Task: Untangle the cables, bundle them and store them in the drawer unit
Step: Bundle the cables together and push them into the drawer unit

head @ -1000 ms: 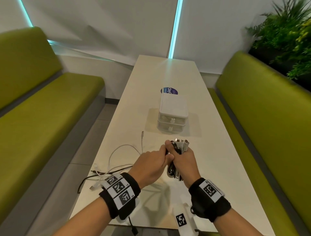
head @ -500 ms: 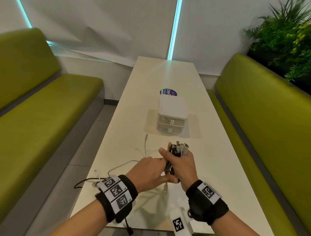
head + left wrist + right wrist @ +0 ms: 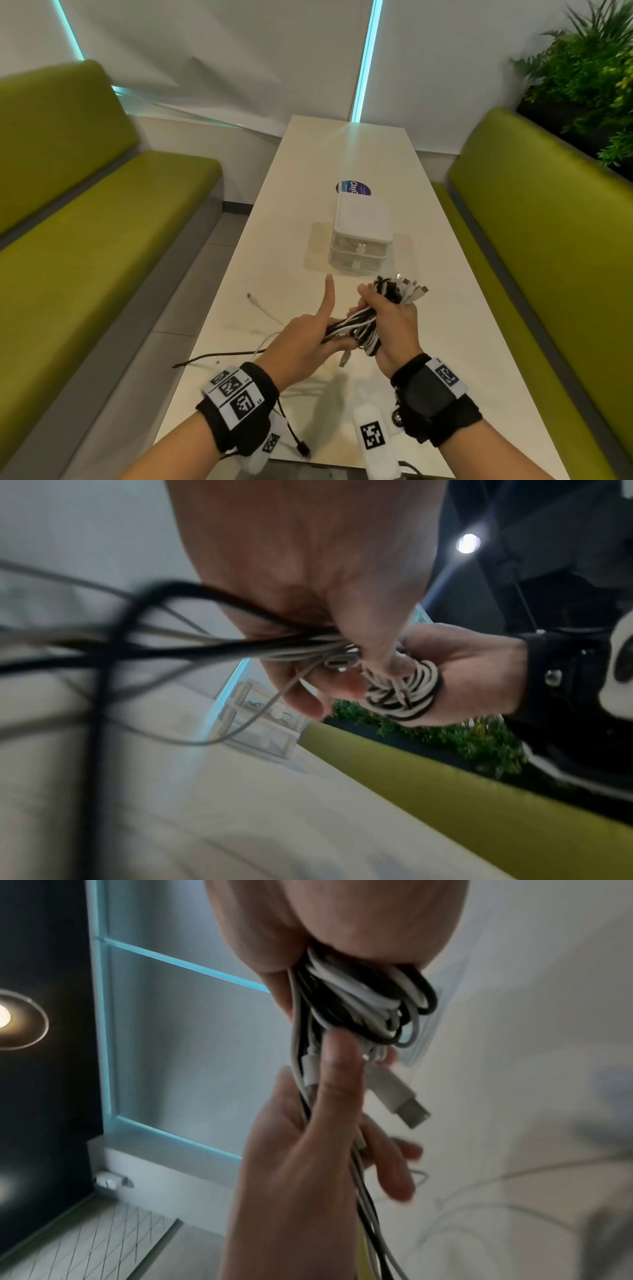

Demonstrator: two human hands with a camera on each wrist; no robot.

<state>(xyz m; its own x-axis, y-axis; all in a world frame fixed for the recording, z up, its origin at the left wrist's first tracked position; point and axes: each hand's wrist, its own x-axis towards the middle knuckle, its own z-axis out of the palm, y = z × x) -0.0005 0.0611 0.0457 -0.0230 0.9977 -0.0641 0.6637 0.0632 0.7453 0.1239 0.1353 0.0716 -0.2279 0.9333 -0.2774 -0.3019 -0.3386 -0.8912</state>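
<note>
My right hand (image 3: 394, 322) grips a coiled bundle of black and white cables (image 3: 371, 330) above the table, with several plugs (image 3: 409, 289) sticking out past its fingers. The left hand (image 3: 308, 346) holds the loose strands just left of the bundle, thumb pointing up. In the left wrist view the strands run through the left hand's fingers (image 3: 308, 693) into the coil (image 3: 404, 693). The right wrist view shows the coil (image 3: 369, 999) under the right palm and a white USB plug (image 3: 407, 1110) hanging free. The white two-drawer unit (image 3: 361, 240) stands further up the table, both drawers closed.
Loose black and white cable tails (image 3: 239, 353) trail left over the white table (image 3: 445, 342), one white end (image 3: 251, 298) lying apart. A round purple sticker (image 3: 352, 188) sits behind the drawer unit. Green benches (image 3: 85, 257) flank the table; plants (image 3: 589, 68) stand back right.
The left hand has slid off the bundle down and to the left along the strands, thumb now raised. The loose tails on the table have been drawn in towards my hands.
</note>
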